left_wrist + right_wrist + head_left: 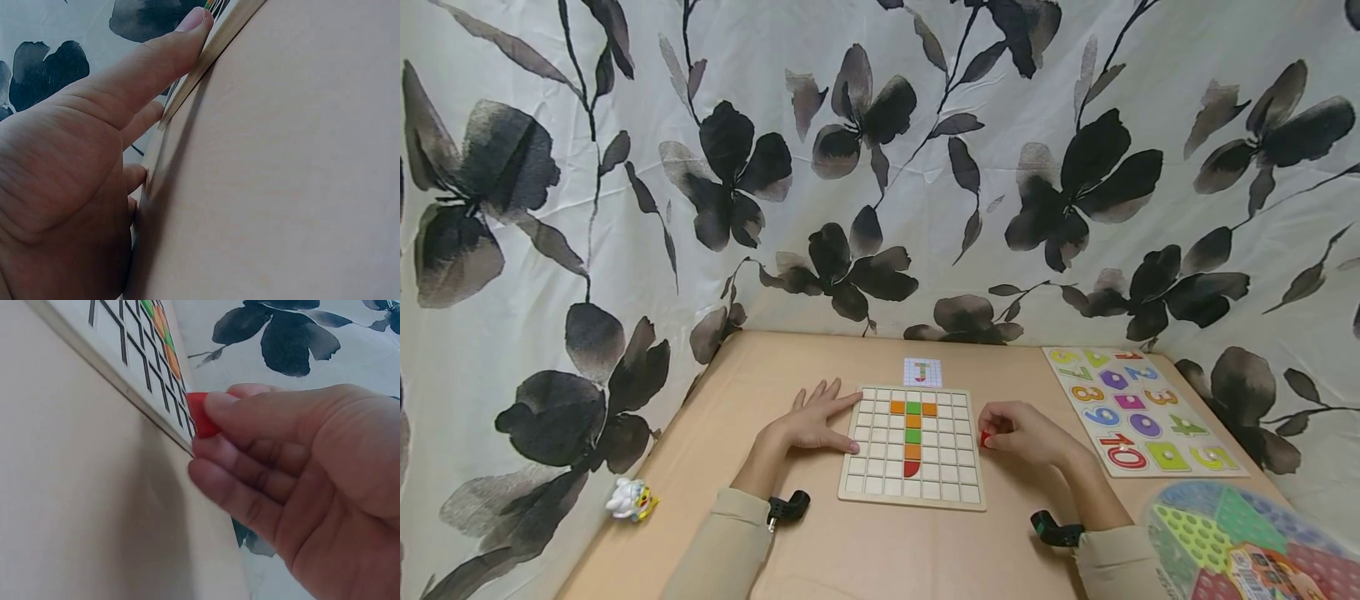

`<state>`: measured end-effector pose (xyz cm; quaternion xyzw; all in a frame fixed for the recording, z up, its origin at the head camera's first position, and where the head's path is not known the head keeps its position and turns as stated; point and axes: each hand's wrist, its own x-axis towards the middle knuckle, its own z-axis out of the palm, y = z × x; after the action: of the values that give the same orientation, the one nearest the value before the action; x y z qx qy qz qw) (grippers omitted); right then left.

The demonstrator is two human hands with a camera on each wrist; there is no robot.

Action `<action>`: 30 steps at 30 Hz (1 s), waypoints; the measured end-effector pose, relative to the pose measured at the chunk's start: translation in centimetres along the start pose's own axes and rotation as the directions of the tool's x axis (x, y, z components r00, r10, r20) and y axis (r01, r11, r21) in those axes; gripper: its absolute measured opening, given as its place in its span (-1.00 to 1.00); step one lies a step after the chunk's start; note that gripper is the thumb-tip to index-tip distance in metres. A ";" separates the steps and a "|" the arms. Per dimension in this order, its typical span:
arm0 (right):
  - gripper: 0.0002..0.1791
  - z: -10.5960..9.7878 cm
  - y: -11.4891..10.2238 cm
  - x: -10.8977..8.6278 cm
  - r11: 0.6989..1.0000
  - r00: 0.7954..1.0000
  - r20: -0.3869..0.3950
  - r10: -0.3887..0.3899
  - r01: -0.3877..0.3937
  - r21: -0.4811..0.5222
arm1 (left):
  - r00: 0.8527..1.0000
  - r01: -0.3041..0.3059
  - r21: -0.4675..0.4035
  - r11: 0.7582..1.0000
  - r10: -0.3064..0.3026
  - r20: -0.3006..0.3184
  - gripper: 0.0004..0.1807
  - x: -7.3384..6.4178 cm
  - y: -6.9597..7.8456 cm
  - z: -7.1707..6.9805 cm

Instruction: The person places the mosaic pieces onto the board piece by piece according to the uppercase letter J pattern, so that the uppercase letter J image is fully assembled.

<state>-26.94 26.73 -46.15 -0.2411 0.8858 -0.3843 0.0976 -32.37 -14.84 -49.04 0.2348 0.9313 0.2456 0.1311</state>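
Observation:
A white gridded board [955, 468] lies on the table with a column of orange, green and red tiles [913, 435] and an orange tile on either side of its top. My left hand [808, 421] is spread at the board's left side, thumb and index fingertip at its edge; the left wrist view shows the thumb [156, 65] over the wooden rim. Beside the board's right edge, my right hand [1026, 429] pinches a small red tile [201, 415] between thumb and fingers. Part of that tile is hidden by the fingertips.
Behind the board lies a small pattern card [922, 372]. A colourful number board [1101, 398] is at the right, with a round, multicoloured perforated board [1247, 521] nearer. A small white and yellow figurine [631, 499] stands at the left edge. Floral fabric [970, 192] hangs behind the table.

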 end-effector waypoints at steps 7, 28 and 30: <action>-0.86 0.2 -1.2 1.0 0.998 0.996 -0.091 -0.001 0.006 0.059 | 1.000 -0.001 0.004 1.000 0.001 -0.001 0.13 0.0 0.1 0.0; -0.92 3.1 -3.4 3.6 0.973 0.985 -0.154 -0.071 0.103 0.207 | 1.000 0.002 0.018 1.000 -0.002 0.001 0.14 0.2 -0.2 0.2; -0.91 3.3 -3.6 3.6 0.974 0.987 -0.145 -0.073 0.102 0.203 | 1.000 -0.001 0.017 1.000 0.001 0.001 0.14 0.1 -0.3 0.2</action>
<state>-27.61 20.74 -45.77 -0.2414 0.8335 -0.4951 0.0445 -32.51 -14.89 -49.39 0.2363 0.9333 0.2375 0.1295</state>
